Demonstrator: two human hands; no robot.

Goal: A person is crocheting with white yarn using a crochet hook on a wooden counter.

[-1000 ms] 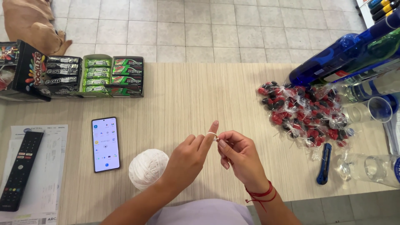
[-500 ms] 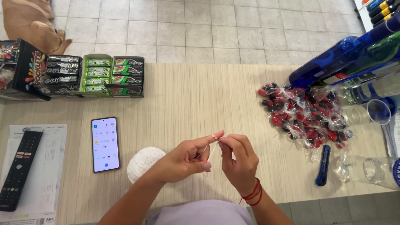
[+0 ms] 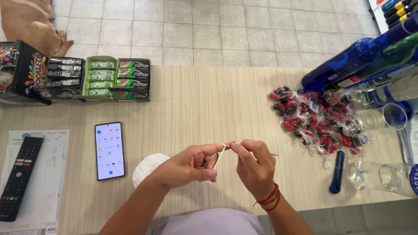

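My left hand (image 3: 189, 166) and my right hand (image 3: 254, 165) meet above the wooden counter (image 3: 204, 100), fingertips almost touching. Between them runs a short piece of white string (image 3: 219, 157), pinched by both hands, along with a thin stick whose tip (image 3: 273, 154) pokes out past my right hand. The string seems to come from a white ball of yarn (image 3: 147, 168) lying by my left wrist. Red threads circle my right wrist.
A lit phone (image 3: 109, 150) lies left of the yarn, a black remote (image 3: 18, 176) on papers further left. Boxes of candy packs (image 3: 98, 78) stand at the back left. At the right are a heap of wrapped red and black sweets (image 3: 318, 119), a blue cutter (image 3: 337, 172), bottles and glasses.
My left hand has closed into a looser fist and pulled the string into a short slanted stretch between the fingertips. Both hands stay in about the same spot.
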